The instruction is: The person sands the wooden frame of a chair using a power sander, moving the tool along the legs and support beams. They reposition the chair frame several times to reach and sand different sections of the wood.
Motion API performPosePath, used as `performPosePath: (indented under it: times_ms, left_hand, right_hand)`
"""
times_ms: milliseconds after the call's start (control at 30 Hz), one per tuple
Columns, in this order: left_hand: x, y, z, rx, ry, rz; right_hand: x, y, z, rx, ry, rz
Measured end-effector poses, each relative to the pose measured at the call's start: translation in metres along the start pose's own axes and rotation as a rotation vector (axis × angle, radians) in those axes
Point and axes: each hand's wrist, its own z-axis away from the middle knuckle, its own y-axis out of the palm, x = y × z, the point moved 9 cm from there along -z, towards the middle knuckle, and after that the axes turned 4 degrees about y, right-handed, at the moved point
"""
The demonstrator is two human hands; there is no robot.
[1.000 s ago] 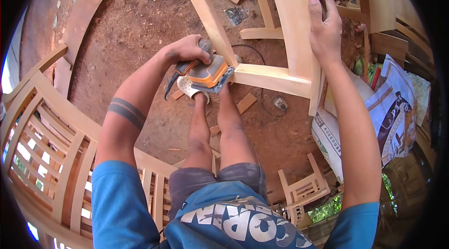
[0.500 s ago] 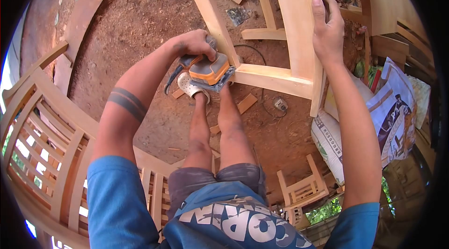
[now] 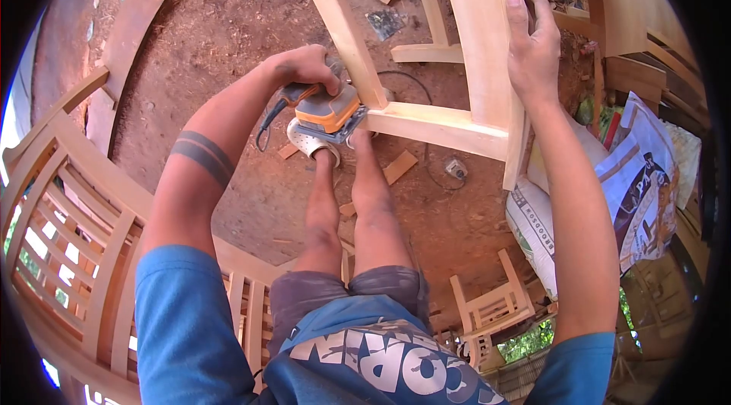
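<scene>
At far left, the slatted wooden bench [image 3: 110, 283] stands beside you, and a long brown board [image 3: 131, 55] lies on the dirt floor beyond it. Your left hand [image 3: 308, 70] grips the orange-and-grey electric sander [image 3: 329, 110] from above, its fingers curled around the upper body. The sander sits near the middle of your view, above your white clog [image 3: 304, 137], with its flat pad at the left end of the chair frame's lower rail [image 3: 442, 129]; you cannot tell from here how firmly they meet. A dark cord leaves the tool's left side.

The pale wooden chair frame [image 3: 480, 43] stands tilted in front of you, its broad panel rising to the right of the rail. Below it, a small box [image 3: 455, 169] lies on the ground by a cable, and a small slatted chair [image 3: 495, 306] stands farther down. Your right hand [image 3: 534, 62] holds the panel's right edge, thumb set apart from the fingers; the fingertips are partly hidden. Under your right forearm, the white "BROODSOW" sack [image 3: 533, 230] bulges, its contents hidden. At far right, a printed white-and-dark sack [image 3: 640, 176] slumps; you cannot see inside it.
</scene>
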Motion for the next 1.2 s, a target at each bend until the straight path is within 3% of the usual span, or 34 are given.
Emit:
performPosePath:
  times_ms: [200,500,700,933,1200]
  left_hand:
    - [-0.018,0.009,0.002,0.036,0.106,0.136]
    - [0.008,0.003,0.011,-0.025,0.005,0.107]
    - [-0.017,0.008,0.016,0.024,0.079,0.154]
    - [0.009,-0.001,0.003,-0.012,-0.029,0.056]
    - [0.0,0.008,0.002,0.059,0.007,0.198]
  right_hand:
    - [0.0,0.001,0.0,-0.006,0.014,0.001]
    - [0.001,0.0,0.0,-0.005,-0.025,-0.015]
    - [0.004,0.002,0.003,-0.022,0.031,-0.023]
    - [-0.002,0.001,0.002,0.0,0.042,-0.038]
    - [0.002,0.002,0.003,-0.002,0.039,-0.001]
